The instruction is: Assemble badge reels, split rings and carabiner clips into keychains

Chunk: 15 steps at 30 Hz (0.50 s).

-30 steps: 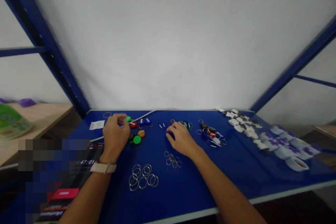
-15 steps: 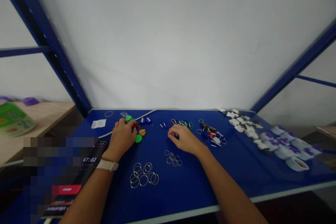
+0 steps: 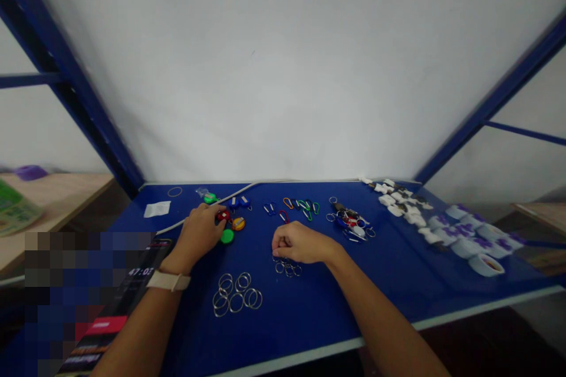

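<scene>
My left hand (image 3: 202, 230) rests among round badge reels at the left middle of the table, thumb and fingers around the red reel (image 3: 223, 215). Close by lie a green reel (image 3: 227, 237), an orange reel (image 3: 239, 223) and blue reels (image 3: 239, 202). My right hand (image 3: 303, 241) is closed, its fingertips at the small split rings (image 3: 289, 270) and covering part of that group. Whatever those fingertips hold is hidden. Just beyond the right hand are a red carabiner (image 3: 283, 217) and several coloured carabiners (image 3: 305, 206).
Larger split rings (image 3: 236, 301) lie near the front. Linked keyrings (image 3: 354, 224) form a pile right of centre. White pieces (image 3: 400, 200) and tape-like rolls (image 3: 485, 265) stand at the right. A phone (image 3: 132, 283) is beside the left forearm; a white cable (image 3: 239, 191) crosses behind the reels.
My right hand has come back toward me from the carabiners to the small split rings, uncovering the red carabiner. The left hand stays at the red reel. The view has shifted slightly.
</scene>
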Tool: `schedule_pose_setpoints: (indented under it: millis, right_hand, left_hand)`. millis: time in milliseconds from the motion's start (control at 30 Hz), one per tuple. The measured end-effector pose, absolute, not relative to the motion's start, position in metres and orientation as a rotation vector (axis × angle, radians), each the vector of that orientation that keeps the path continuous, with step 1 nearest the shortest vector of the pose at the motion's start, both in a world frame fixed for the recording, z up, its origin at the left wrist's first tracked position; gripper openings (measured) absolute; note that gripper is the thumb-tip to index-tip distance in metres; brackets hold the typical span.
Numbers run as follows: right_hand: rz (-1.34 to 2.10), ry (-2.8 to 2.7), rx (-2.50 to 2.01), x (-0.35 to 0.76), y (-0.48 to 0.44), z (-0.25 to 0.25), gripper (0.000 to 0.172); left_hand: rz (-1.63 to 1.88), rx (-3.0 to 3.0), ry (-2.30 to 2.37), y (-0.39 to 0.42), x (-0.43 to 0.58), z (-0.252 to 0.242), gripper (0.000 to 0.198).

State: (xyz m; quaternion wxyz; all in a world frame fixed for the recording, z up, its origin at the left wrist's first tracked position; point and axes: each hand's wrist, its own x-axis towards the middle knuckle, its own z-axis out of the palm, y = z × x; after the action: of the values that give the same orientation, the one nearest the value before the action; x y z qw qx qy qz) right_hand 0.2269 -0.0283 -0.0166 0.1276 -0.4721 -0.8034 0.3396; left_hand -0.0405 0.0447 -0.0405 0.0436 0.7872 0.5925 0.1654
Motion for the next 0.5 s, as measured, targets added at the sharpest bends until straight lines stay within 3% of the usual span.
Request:
schedule_pose_setpoints:
  millis: [167, 300, 433, 500]
  right_hand:
    - [0.890, -2.430, -1.362, 0.226, -0.030, -0.014, 0.005]
    - [0.840, -2.403, -1.328, 0.225, -0.031, -0.011, 0.006]
    - [0.834, -2.213, -1.323, 0.223, -0.031, -0.011, 0.004]
    - [0.903, -2.045, -1.298, 0.221, -0.030, -0.012, 0.003]
  left_hand:
    - [0.550, 2.355, 1.791, 0.048, -0.043, -0.045, 0.029]
    - [0.780, 2.240, 1.727, 0.046, -0.040, -0.040, 0.024]
    - [1.139, 1.946, 1.421, 0.037, -0.028, -0.021, 0.032]
    - [1.124, 1.775, 1.125, 0.030, -0.021, -0.011, 0.039]
